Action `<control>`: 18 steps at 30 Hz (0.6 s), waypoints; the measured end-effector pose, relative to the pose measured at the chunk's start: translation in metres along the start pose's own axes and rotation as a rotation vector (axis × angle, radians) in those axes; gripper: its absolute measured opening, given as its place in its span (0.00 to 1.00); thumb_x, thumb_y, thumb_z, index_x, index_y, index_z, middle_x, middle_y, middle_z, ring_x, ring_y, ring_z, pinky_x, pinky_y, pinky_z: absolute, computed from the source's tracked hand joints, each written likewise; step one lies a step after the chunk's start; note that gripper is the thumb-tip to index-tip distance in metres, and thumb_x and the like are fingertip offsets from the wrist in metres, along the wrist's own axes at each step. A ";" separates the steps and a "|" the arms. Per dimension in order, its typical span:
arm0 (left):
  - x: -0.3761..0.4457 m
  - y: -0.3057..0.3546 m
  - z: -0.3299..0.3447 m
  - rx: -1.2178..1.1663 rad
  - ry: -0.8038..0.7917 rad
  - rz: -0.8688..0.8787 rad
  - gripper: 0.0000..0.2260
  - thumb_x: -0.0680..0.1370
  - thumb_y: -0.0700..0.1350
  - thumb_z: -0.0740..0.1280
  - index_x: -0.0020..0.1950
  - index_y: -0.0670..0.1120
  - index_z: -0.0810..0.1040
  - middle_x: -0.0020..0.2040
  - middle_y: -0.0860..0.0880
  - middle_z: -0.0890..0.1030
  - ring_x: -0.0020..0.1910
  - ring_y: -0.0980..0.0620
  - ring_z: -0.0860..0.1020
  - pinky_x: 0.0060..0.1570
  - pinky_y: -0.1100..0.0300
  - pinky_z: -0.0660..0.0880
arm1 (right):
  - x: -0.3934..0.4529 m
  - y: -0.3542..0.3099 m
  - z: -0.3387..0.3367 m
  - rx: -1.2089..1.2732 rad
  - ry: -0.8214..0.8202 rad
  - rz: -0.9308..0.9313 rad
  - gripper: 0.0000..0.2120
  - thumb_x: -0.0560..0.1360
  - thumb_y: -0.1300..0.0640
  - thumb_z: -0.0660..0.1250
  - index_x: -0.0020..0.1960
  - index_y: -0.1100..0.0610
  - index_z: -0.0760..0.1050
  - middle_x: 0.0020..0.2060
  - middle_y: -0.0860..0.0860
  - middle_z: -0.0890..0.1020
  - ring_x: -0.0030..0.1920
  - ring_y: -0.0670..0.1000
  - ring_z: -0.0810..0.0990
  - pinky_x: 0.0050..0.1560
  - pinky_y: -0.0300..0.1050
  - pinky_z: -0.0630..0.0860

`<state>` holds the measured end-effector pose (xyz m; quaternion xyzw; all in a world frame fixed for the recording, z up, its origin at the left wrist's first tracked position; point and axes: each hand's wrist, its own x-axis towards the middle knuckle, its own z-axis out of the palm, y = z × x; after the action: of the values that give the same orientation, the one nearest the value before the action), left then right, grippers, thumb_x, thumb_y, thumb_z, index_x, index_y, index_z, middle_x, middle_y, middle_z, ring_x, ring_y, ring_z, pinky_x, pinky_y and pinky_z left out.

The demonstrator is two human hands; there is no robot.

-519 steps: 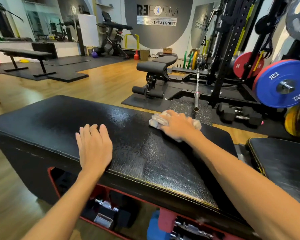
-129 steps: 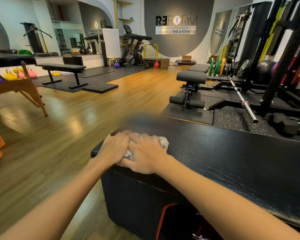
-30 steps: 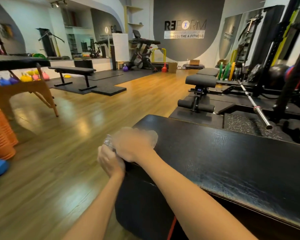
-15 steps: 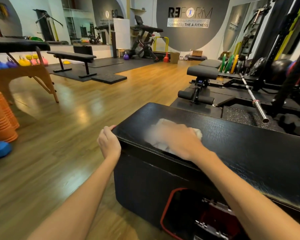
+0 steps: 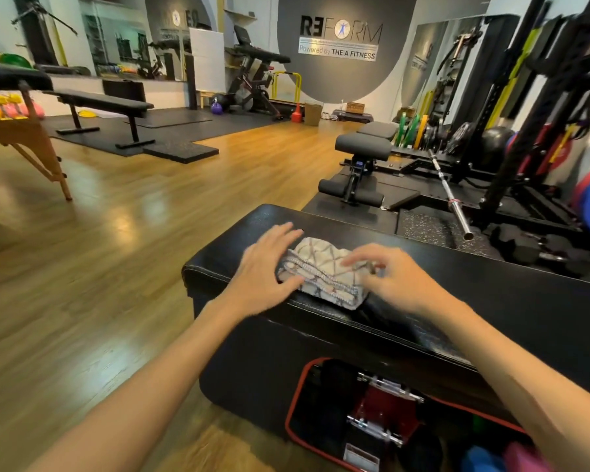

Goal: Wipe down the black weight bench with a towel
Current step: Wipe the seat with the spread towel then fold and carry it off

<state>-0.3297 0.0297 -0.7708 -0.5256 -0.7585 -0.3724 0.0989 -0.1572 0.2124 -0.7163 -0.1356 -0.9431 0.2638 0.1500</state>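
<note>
The black weight bench (image 5: 491, 294) runs across the lower right, its padded left end close in front of me. A folded white towel with a thin crossed pattern (image 5: 321, 270) lies flat on that end. My left hand (image 5: 263, 270) lies flat on the pad with its fingers spread, touching the towel's left edge. My right hand (image 5: 399, 281) is blurred; its fingers reach over the towel's right side and seem to rest on it loosely.
A red-rimmed opening under the bench holds dumbbells (image 5: 382, 413). Behind the bench lie a barbell (image 5: 452, 195), an adjustable bench (image 5: 361, 148) and a rack on black mats. Wood floor stretches to the left, with a wooden table (image 5: 21, 131) and a flat bench (image 5: 99, 102).
My right hand has slid off the towel to its right side, leaving the towel uncovered. My left hand has moved from the bench's end corner onto the top, beside the towel.
</note>
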 end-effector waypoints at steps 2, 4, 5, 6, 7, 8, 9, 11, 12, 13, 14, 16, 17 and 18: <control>0.016 0.006 -0.001 0.061 -0.163 0.085 0.27 0.72 0.51 0.71 0.71 0.53 0.72 0.75 0.53 0.65 0.75 0.53 0.60 0.72 0.52 0.55 | -0.010 -0.002 0.004 -0.130 -0.133 -0.006 0.16 0.72 0.44 0.72 0.60 0.43 0.80 0.62 0.44 0.76 0.63 0.49 0.74 0.64 0.48 0.68; 0.027 0.012 -0.003 0.116 -0.227 0.064 0.21 0.72 0.46 0.72 0.65 0.52 0.78 0.67 0.54 0.75 0.68 0.54 0.71 0.70 0.52 0.65 | -0.008 -0.003 0.009 -0.305 -0.170 -0.023 0.26 0.69 0.33 0.69 0.64 0.42 0.77 0.64 0.45 0.74 0.66 0.50 0.71 0.67 0.55 0.66; 0.031 0.015 -0.005 0.145 -0.228 0.054 0.19 0.72 0.45 0.72 0.63 0.51 0.79 0.63 0.54 0.79 0.64 0.53 0.74 0.66 0.52 0.69 | -0.006 -0.006 0.010 -0.356 -0.143 -0.035 0.23 0.71 0.36 0.69 0.64 0.42 0.77 0.62 0.46 0.75 0.64 0.51 0.72 0.65 0.56 0.68; 0.034 0.019 -0.007 0.183 -0.223 0.045 0.16 0.73 0.46 0.72 0.61 0.51 0.81 0.60 0.54 0.81 0.61 0.53 0.77 0.63 0.52 0.71 | -0.003 -0.009 0.009 -0.369 -0.100 -0.040 0.18 0.74 0.41 0.69 0.62 0.44 0.79 0.60 0.47 0.77 0.61 0.52 0.75 0.62 0.54 0.71; 0.037 0.023 -0.010 0.221 -0.215 0.033 0.14 0.74 0.47 0.71 0.60 0.51 0.81 0.58 0.54 0.82 0.58 0.52 0.78 0.60 0.52 0.73 | 0.001 -0.011 0.008 -0.355 -0.052 -0.045 0.12 0.76 0.46 0.69 0.59 0.45 0.81 0.56 0.48 0.79 0.57 0.53 0.77 0.58 0.52 0.74; 0.039 0.027 -0.012 0.250 -0.200 0.024 0.13 0.76 0.48 0.70 0.59 0.51 0.82 0.56 0.53 0.83 0.56 0.50 0.79 0.57 0.52 0.74 | 0.004 -0.012 0.006 -0.337 -0.020 -0.028 0.09 0.77 0.49 0.67 0.55 0.47 0.82 0.52 0.48 0.81 0.53 0.54 0.79 0.53 0.51 0.76; 0.042 0.030 -0.014 0.253 -0.176 0.014 0.11 0.77 0.49 0.69 0.58 0.51 0.83 0.53 0.52 0.84 0.53 0.49 0.80 0.55 0.51 0.75 | 0.007 -0.012 0.003 -0.333 0.011 -0.013 0.08 0.78 0.52 0.65 0.53 0.48 0.83 0.49 0.49 0.83 0.49 0.54 0.80 0.48 0.49 0.77; 0.047 0.037 -0.017 0.199 -0.092 -0.007 0.08 0.78 0.48 0.67 0.54 0.50 0.84 0.48 0.51 0.84 0.49 0.48 0.80 0.49 0.50 0.77 | 0.011 -0.016 -0.003 -0.306 0.065 -0.002 0.08 0.79 0.53 0.64 0.54 0.50 0.81 0.46 0.50 0.83 0.45 0.54 0.79 0.43 0.48 0.76; 0.051 0.041 -0.019 0.168 -0.039 -0.015 0.08 0.78 0.47 0.66 0.52 0.50 0.83 0.47 0.51 0.84 0.48 0.47 0.80 0.47 0.49 0.77 | 0.011 -0.018 -0.007 -0.246 0.067 -0.006 0.09 0.79 0.51 0.65 0.56 0.50 0.80 0.46 0.49 0.83 0.46 0.53 0.79 0.44 0.48 0.74; 0.056 0.045 -0.021 0.149 0.010 -0.024 0.07 0.78 0.46 0.65 0.51 0.49 0.83 0.46 0.50 0.84 0.48 0.47 0.80 0.46 0.48 0.77 | 0.011 -0.021 -0.011 -0.165 0.051 -0.008 0.12 0.78 0.47 0.67 0.58 0.51 0.79 0.47 0.47 0.81 0.48 0.51 0.78 0.45 0.47 0.73; 0.061 0.049 -0.023 0.139 0.047 -0.030 0.07 0.78 0.45 0.64 0.50 0.49 0.82 0.46 0.49 0.83 0.47 0.46 0.79 0.45 0.48 0.77 | 0.011 -0.025 -0.015 -0.106 0.023 0.001 0.16 0.76 0.44 0.69 0.60 0.51 0.77 0.48 0.46 0.80 0.50 0.49 0.77 0.47 0.46 0.71; 0.072 0.058 -0.028 0.153 0.080 -0.027 0.06 0.79 0.46 0.64 0.49 0.48 0.81 0.46 0.49 0.82 0.47 0.46 0.79 0.44 0.47 0.77 | 0.012 -0.031 -0.023 -0.106 0.018 0.003 0.17 0.74 0.43 0.72 0.57 0.51 0.76 0.49 0.48 0.80 0.51 0.52 0.77 0.47 0.49 0.73; 0.077 0.062 -0.030 0.162 0.083 -0.016 0.06 0.79 0.46 0.64 0.50 0.48 0.80 0.46 0.49 0.82 0.46 0.47 0.79 0.44 0.48 0.77 | 0.014 -0.031 -0.027 -0.117 0.048 0.010 0.12 0.74 0.48 0.73 0.52 0.52 0.75 0.47 0.51 0.81 0.49 0.55 0.79 0.45 0.52 0.77; 0.081 0.066 -0.031 0.152 0.083 0.000 0.06 0.79 0.47 0.64 0.50 0.48 0.80 0.46 0.50 0.82 0.45 0.48 0.78 0.43 0.49 0.77 | 0.017 -0.032 -0.032 -0.105 0.088 0.034 0.07 0.76 0.54 0.71 0.49 0.54 0.74 0.45 0.54 0.81 0.46 0.58 0.82 0.41 0.56 0.80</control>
<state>-0.3149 0.0786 -0.6748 -0.5009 -0.7798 -0.3350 0.1698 -0.1667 0.2063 -0.6692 -0.1708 -0.9457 0.2103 0.1796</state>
